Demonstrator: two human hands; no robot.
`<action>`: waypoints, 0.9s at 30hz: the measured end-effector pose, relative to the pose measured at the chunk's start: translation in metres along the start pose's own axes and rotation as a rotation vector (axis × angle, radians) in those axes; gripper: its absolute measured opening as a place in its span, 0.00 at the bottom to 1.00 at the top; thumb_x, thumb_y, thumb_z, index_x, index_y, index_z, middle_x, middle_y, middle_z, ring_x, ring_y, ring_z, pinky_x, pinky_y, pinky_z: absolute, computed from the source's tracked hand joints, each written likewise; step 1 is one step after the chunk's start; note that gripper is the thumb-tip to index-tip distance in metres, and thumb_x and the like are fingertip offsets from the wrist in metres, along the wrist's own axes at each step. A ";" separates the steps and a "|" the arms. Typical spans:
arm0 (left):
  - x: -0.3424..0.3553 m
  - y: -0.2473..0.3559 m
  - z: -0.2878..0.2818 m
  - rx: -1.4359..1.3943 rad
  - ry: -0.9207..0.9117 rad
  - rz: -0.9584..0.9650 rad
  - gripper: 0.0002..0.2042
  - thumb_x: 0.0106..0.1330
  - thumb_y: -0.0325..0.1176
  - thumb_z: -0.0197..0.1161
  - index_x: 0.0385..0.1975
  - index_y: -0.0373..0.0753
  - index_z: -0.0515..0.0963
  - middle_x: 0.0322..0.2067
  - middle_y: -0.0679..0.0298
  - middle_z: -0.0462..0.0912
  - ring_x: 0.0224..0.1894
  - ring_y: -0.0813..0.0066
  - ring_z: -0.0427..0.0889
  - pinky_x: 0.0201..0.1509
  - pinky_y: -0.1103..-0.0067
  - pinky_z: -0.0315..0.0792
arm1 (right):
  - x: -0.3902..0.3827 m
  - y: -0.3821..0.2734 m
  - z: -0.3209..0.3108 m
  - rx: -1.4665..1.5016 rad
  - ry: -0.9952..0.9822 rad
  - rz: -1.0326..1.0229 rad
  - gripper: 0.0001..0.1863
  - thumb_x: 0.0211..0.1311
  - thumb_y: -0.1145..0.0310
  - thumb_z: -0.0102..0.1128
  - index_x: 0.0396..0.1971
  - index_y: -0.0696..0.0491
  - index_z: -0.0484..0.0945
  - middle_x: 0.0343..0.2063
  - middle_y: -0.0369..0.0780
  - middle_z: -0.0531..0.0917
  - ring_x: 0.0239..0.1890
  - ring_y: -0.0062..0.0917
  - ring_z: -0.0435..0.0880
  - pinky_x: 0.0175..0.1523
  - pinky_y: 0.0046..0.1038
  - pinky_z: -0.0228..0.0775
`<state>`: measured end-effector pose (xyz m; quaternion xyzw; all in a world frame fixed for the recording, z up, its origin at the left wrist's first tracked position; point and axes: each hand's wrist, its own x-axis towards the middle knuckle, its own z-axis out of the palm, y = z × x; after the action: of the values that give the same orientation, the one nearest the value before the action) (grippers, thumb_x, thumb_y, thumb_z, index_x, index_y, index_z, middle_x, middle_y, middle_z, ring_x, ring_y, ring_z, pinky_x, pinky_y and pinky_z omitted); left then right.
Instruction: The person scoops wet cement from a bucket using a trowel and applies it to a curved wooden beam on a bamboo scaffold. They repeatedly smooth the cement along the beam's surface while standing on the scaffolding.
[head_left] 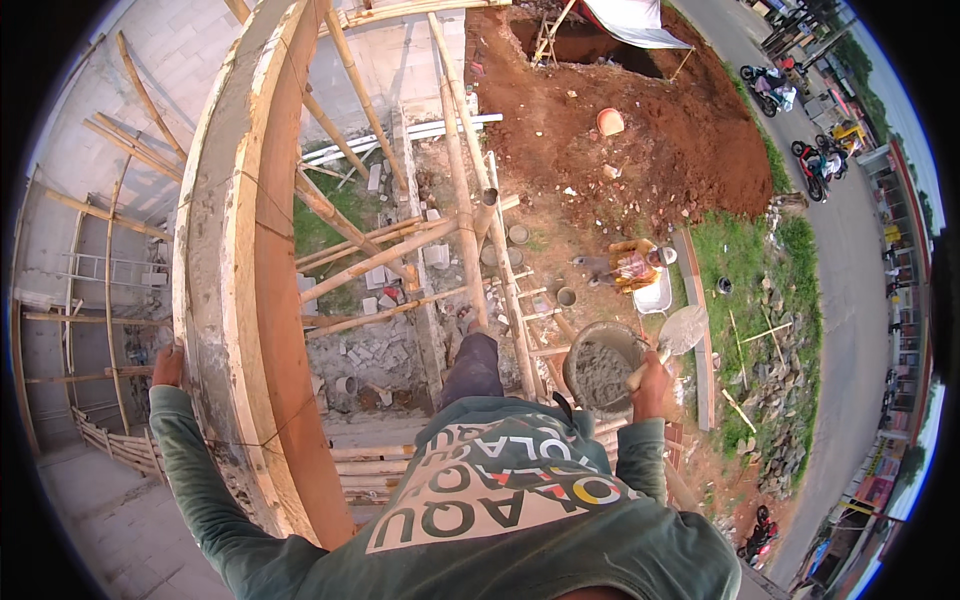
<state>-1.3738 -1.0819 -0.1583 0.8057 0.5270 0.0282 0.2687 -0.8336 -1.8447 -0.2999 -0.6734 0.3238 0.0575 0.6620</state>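
My right hand (651,388) is closed round the wooden handle of a trowel (684,330), whose broad rounded grey blade points away from me. Just left of that hand is a round bucket (572,383) holding wet grey mortar (602,374). On the left, my left hand (168,366) grips the outer edge of a long wooden formwork (240,330). Grey concrete (214,200) fills the channel between its boards. My foot and dark trouser leg (471,368) rest on the bamboo scaffold (463,190).
Bamboo poles (350,262) cross beneath me and brace the formwork. Far below, a person in a pale hat (636,266) is beside a white container (653,297). Red soil (620,150), rubble (385,340) and a road with motorcycles (815,165) lie beyond.
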 end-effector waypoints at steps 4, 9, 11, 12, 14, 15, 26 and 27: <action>-0.018 0.014 -0.001 0.038 0.045 -0.109 0.23 0.71 0.46 0.48 0.48 0.28 0.75 0.41 0.49 0.82 0.41 0.61 0.78 0.48 0.69 0.69 | 0.020 -0.020 0.064 0.045 -0.027 0.014 0.09 0.52 0.66 0.62 0.27 0.56 0.74 0.25 0.35 0.73 0.26 0.21 0.73 0.29 0.27 0.65; -0.046 0.031 0.009 -0.082 0.116 -0.084 0.21 0.72 0.44 0.48 0.49 0.30 0.76 0.41 0.54 0.82 0.42 0.66 0.77 0.48 0.70 0.69 | 0.059 -0.059 0.179 0.006 -0.068 -0.035 0.13 0.54 0.66 0.61 0.32 0.60 0.74 0.27 0.36 0.74 0.28 0.23 0.75 0.32 0.29 0.68; -0.058 0.036 0.012 -0.072 0.158 -0.083 0.21 0.72 0.44 0.49 0.49 0.30 0.75 0.40 0.55 0.82 0.42 0.69 0.77 0.48 0.71 0.69 | 0.078 -0.077 0.226 -0.016 -0.081 -0.038 0.14 0.54 0.66 0.60 0.35 0.61 0.74 0.29 0.37 0.75 0.30 0.24 0.76 0.33 0.30 0.69; -0.059 0.040 0.012 -0.097 0.134 -0.186 0.21 0.72 0.45 0.50 0.49 0.31 0.75 0.39 0.56 0.82 0.41 0.69 0.77 0.48 0.72 0.69 | 0.088 -0.085 0.249 -0.019 -0.081 -0.043 0.14 0.54 0.67 0.60 0.36 0.62 0.74 0.30 0.37 0.75 0.30 0.24 0.76 0.34 0.30 0.69; -0.061 0.047 0.008 -0.168 0.111 -0.277 0.21 0.71 0.45 0.52 0.49 0.31 0.75 0.38 0.59 0.82 0.40 0.71 0.77 0.47 0.74 0.69 | 0.110 -0.095 0.292 -0.007 -0.100 -0.066 0.15 0.54 0.67 0.60 0.38 0.62 0.74 0.31 0.38 0.76 0.32 0.25 0.77 0.35 0.30 0.70; -0.061 0.051 0.005 -0.240 0.080 -0.295 0.21 0.71 0.45 0.53 0.49 0.32 0.76 0.37 0.61 0.82 0.39 0.72 0.77 0.45 0.74 0.70 | 0.122 -0.099 0.311 0.001 -0.117 -0.085 0.15 0.55 0.67 0.60 0.39 0.62 0.74 0.32 0.39 0.76 0.32 0.25 0.77 0.36 0.30 0.71; -0.071 0.052 -0.011 -0.527 0.064 -0.809 0.21 0.68 0.48 0.59 0.52 0.40 0.76 0.37 0.71 0.79 0.35 0.81 0.76 0.36 0.79 0.72 | 0.167 -0.182 0.483 0.167 -0.237 -0.126 0.13 0.57 0.67 0.59 0.37 0.59 0.73 0.33 0.38 0.74 0.35 0.26 0.76 0.39 0.31 0.71; -0.073 0.047 -0.011 -0.547 0.032 -0.744 0.23 0.67 0.49 0.59 0.54 0.39 0.75 0.39 0.70 0.80 0.37 0.77 0.77 0.39 0.74 0.73 | 0.170 -0.194 0.499 0.154 -0.253 -0.127 0.13 0.56 0.66 0.60 0.37 0.60 0.73 0.32 0.38 0.74 0.34 0.26 0.76 0.38 0.31 0.71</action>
<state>-1.3711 -1.1549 -0.1099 0.4608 0.7576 0.0801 0.4553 -0.4258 -1.4588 -0.2789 -0.6270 0.1984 0.0750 0.7496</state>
